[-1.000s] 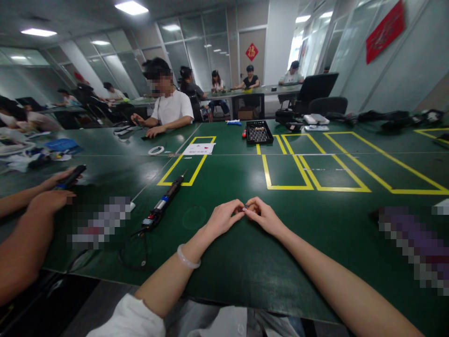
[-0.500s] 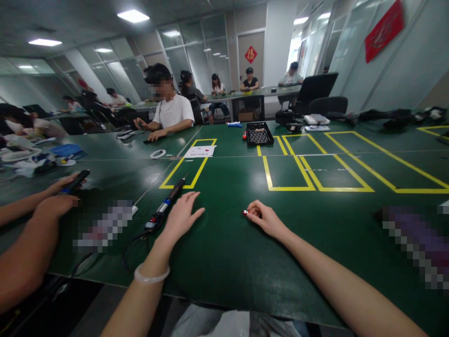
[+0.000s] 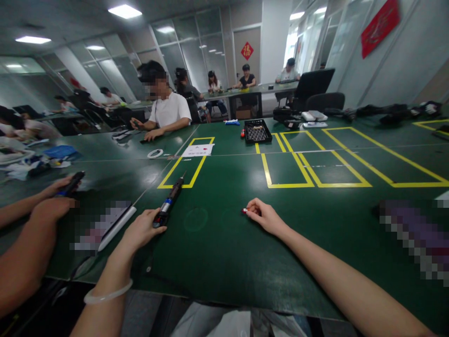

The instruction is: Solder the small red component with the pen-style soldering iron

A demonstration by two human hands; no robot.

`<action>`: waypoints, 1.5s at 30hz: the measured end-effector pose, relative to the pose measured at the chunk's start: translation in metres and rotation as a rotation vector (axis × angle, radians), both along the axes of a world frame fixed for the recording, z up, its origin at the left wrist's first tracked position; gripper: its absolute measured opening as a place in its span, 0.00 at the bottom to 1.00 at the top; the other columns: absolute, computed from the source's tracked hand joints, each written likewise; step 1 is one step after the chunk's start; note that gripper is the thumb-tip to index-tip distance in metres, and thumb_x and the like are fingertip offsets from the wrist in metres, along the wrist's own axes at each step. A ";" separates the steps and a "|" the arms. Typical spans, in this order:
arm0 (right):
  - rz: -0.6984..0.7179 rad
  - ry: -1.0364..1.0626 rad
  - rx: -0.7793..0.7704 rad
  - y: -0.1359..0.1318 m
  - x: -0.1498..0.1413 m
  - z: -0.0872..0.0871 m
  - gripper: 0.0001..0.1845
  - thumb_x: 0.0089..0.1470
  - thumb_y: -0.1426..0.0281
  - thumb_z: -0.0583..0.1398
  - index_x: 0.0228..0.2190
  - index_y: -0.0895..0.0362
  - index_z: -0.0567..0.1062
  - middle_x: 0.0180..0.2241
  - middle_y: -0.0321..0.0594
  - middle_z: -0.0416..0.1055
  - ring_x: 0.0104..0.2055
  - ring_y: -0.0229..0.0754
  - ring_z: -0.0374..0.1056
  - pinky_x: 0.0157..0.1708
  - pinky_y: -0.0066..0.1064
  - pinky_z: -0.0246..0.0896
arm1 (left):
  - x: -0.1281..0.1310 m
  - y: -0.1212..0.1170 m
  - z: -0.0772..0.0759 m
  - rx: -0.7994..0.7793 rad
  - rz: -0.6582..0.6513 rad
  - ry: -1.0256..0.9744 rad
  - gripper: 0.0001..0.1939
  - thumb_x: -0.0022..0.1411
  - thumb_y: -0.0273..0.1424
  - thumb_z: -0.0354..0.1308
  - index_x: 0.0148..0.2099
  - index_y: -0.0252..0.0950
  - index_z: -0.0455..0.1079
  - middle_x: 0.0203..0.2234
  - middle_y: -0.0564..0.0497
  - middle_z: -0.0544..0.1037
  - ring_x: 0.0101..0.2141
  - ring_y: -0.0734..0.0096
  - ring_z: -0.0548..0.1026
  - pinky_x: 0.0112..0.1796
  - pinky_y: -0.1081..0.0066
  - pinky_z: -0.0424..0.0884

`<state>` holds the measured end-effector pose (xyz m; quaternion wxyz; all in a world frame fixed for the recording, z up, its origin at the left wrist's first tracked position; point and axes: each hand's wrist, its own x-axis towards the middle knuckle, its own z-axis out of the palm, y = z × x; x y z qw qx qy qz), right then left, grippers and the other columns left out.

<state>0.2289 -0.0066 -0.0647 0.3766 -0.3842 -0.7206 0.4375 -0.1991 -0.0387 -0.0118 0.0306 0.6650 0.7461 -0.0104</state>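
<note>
An electric screwdriver (image 3: 169, 202), black with a blue and silver band, lies on the green table with its thin bit pointing away from me. My left hand (image 3: 143, 229) is closed around its rear end, thumb on the near right side and fingers on the left. A white bangle (image 3: 108, 294) circles that wrist. Right of the middle, my right hand (image 3: 264, 216) rests on the table in a pinch. Between its thumb and fingertips sits a small red and white piece (image 3: 244, 211), too small to name.
Yellow tape outlines (image 3: 291, 186) mark the table ahead. Beyond them stands a black tray (image 3: 258, 131) of small parts, beside a red object (image 3: 242, 133). A paper sheet (image 3: 198, 150) and a white ring (image 3: 155, 153) lie left. A co-worker's hands (image 3: 65, 189) hold another tool at far left.
My left hand has moved left and back toward me, from open beside the electric screwdriver to closed on its rear end. My right hand stays put with the small piece.
</note>
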 end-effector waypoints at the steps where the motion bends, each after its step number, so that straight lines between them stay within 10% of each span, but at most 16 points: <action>1: -0.001 -0.002 0.002 0.000 0.000 0.000 0.11 0.58 0.62 0.57 0.37 0.57 0.67 0.30 0.36 0.69 0.28 0.36 0.64 0.29 0.26 0.58 | 0.007 0.001 0.001 -0.019 -0.006 0.027 0.37 0.51 0.45 0.55 0.60 0.32 0.61 0.53 0.40 0.68 0.49 0.55 0.71 0.48 0.65 0.66; 23: -0.029 -0.130 0.141 -0.002 -0.004 0.000 0.05 0.55 0.69 0.58 0.33 0.56 0.66 0.24 0.32 0.66 0.25 0.34 0.62 0.26 0.24 0.56 | 0.237 0.013 0.005 0.063 -0.433 -0.002 0.31 0.54 0.41 0.57 0.59 0.38 0.58 0.47 0.44 0.69 0.44 0.59 0.69 0.44 0.65 0.66; 45: 0.020 -0.271 0.210 -0.010 -0.001 0.011 0.14 0.60 0.66 0.55 0.48 0.55 0.64 0.29 0.35 0.68 0.31 0.39 0.64 0.34 0.29 0.57 | 0.248 0.008 -0.015 0.188 -0.454 -0.085 0.30 0.60 0.43 0.51 0.62 0.39 0.55 0.47 0.43 0.68 0.46 0.58 0.67 0.44 0.62 0.61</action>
